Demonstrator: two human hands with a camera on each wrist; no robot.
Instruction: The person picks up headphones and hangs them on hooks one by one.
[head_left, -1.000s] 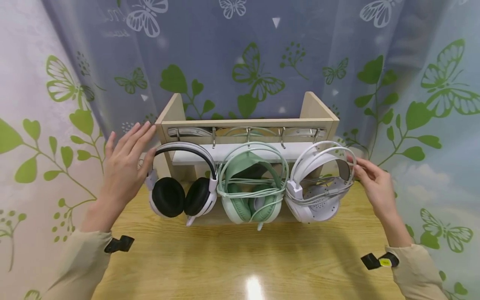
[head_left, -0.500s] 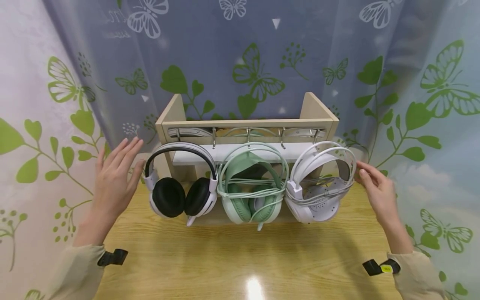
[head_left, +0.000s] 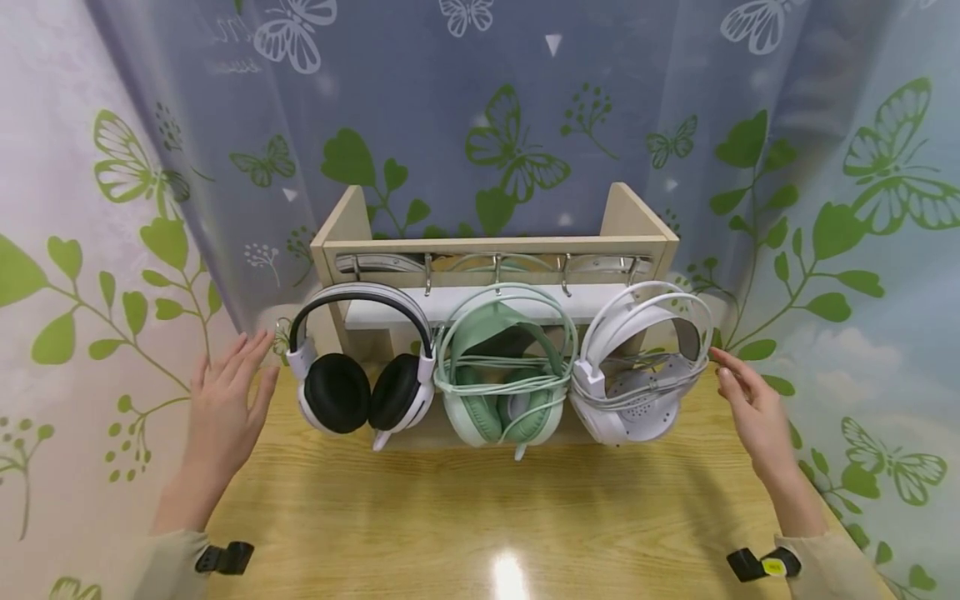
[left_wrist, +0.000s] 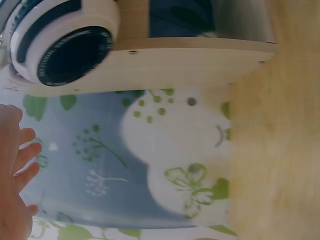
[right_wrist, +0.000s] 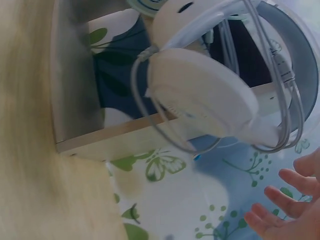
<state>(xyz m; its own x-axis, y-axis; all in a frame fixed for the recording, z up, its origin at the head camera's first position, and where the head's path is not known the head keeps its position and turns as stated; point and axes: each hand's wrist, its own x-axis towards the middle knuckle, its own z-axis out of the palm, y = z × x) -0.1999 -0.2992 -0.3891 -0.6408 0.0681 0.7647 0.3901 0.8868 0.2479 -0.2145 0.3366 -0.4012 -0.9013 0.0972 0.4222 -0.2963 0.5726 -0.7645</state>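
Observation:
Three headsets hang side by side from the wooden hook rack [head_left: 465, 247] in the head view. On the left is a white headset with black ear pads [head_left: 337, 393]. The middle headset is green [head_left: 487, 329], with its cable wound around it. At the right hangs a white headset [head_left: 648, 421] wrapped in a grey cable. My left hand [head_left: 227, 412], fingers extended, is beside the left headset without touching it. My right hand [head_left: 759, 412] is just right of the white headset, its fingers loosely bent and holding nothing. In the right wrist view, a gap separates that hand [right_wrist: 295, 200] from the headset.
Several metal hooks [head_left: 428, 275] line the rack's front board, above a white shelf [head_left: 390, 307]. The rack stands on a wood-grain table [head_left: 450, 517]. A curtain [head_left: 420, 83] with butterflies and leaves surrounds the back and sides.
My left hand has moved from the rack's left edge and the left headset, outward and toward me. My right hand has drawn slightly down and away from the white headset. The headsets look unmoved.

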